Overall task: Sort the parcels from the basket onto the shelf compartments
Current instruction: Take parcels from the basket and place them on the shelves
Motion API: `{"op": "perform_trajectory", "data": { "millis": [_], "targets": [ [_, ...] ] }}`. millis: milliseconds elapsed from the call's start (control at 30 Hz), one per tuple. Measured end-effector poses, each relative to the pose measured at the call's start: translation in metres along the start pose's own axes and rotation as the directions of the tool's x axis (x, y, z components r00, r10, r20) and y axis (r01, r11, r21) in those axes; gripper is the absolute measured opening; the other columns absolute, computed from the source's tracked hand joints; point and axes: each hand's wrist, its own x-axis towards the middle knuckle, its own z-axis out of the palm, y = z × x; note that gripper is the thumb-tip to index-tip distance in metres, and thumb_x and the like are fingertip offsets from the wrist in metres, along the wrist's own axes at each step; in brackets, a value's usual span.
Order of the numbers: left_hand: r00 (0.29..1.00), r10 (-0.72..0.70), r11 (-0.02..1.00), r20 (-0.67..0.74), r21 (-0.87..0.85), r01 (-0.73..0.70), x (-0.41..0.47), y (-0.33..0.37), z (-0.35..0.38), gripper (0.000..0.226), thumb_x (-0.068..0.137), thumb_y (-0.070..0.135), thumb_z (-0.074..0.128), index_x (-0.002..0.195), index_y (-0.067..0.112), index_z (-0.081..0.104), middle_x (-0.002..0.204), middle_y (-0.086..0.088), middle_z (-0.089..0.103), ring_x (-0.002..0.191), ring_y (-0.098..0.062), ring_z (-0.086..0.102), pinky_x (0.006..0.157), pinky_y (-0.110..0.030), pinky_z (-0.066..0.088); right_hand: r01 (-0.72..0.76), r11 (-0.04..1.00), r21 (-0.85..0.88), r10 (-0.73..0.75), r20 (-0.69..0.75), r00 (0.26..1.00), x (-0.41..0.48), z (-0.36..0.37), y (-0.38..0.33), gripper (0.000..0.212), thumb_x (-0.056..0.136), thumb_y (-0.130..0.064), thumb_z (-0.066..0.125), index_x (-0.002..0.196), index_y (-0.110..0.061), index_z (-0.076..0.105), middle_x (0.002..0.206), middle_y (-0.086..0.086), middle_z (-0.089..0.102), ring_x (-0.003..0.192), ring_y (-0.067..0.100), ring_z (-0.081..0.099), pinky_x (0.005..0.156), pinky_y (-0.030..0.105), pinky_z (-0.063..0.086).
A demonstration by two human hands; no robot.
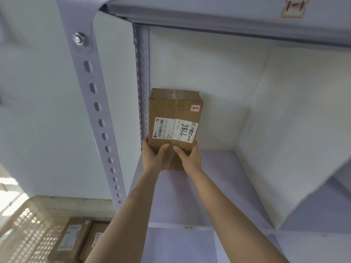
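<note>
A brown cardboard parcel (175,112) with a white label marked 7786 is in the left compartment of the pale shelf (218,186), its far end against the white back wall. My left hand (153,154) grips its near left corner, thumb on top. My right hand (190,158) grips the near right corner, thumb beside the tape seam. Both forearms reach up from the bottom of the view. At the bottom left stands a cream lattice basket (32,224) with two more brown parcels (71,238) inside.
A perforated metal upright (98,118) runs left of the compartment, with a second upright (142,88) at the back corner. A white divider panel (284,139) closes the right side. The shelf above (228,18) overhangs. A small label (188,227) marks the front edge.
</note>
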Motion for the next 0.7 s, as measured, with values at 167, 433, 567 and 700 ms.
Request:
{"op": "perform_trajectory", "data": {
  "millis": [167, 433, 567, 700],
  "targets": [
    [1.000, -0.002, 1.000, 0.000, -0.008, 0.002, 0.021, -0.004, 0.006, 0.066, 0.084, 0.017, 0.075, 0.138, 0.022, 0.038, 0.129, 0.003, 0.058, 0.117, -0.016, 0.058, 0.098, -0.045, 0.052, -0.014, 1.000, 0.007, 0.014, 0.000, 1.000, 0.024, 0.010, 0.007, 0.073, 0.084, -0.029, 0.076, 0.145, -0.023, 0.036, 0.135, -0.006, 0.058, 0.122, 0.015, 0.056, 0.098, 0.026, 0.046],
    [0.996, 0.012, 0.999, -0.089, 0.053, -0.008, 0.044, -0.012, 0.016, 0.053, 0.084, 0.020, 0.075, 0.126, 0.029, 0.043, 0.112, 0.014, 0.061, 0.105, -0.011, 0.062, 0.095, -0.041, 0.053, 0.009, 1.000, -0.004, -0.009, -0.128, 0.992, 0.042, 0.027, 0.010, 0.072, 0.083, -0.030, 0.076, 0.145, -0.022, 0.040, 0.132, -0.005, 0.061, 0.119, 0.016, 0.058, 0.088, 0.020, 0.043],
    [0.989, 0.053, 0.995, -0.135, 0.087, -0.042, 0.045, -0.015, 0.018, 0.049, 0.083, 0.020, 0.076, 0.120, 0.031, 0.045, 0.108, 0.015, 0.063, 0.100, -0.006, 0.062, 0.093, -0.037, 0.054, 0.027, 0.999, -0.043, -0.034, -0.164, 0.986, 0.042, 0.030, 0.012, 0.071, 0.083, -0.033, 0.075, 0.144, -0.024, 0.041, 0.131, -0.005, 0.062, 0.116, 0.017, 0.060, 0.089, 0.023, 0.045],
    [0.992, 0.035, 0.996, -0.119, 0.085, -0.025, 0.046, -0.015, 0.017, 0.052, 0.083, 0.021, 0.075, 0.125, 0.027, 0.044, 0.114, 0.009, 0.063, 0.106, -0.012, 0.063, 0.095, -0.040, 0.053, 0.026, 0.998, -0.062, -0.035, -0.140, 0.990, 0.043, 0.027, 0.012, 0.072, 0.083, -0.033, 0.075, 0.145, -0.024, 0.039, 0.131, -0.005, 0.061, 0.117, 0.018, 0.059, 0.089, 0.025, 0.044]
  ]
}}
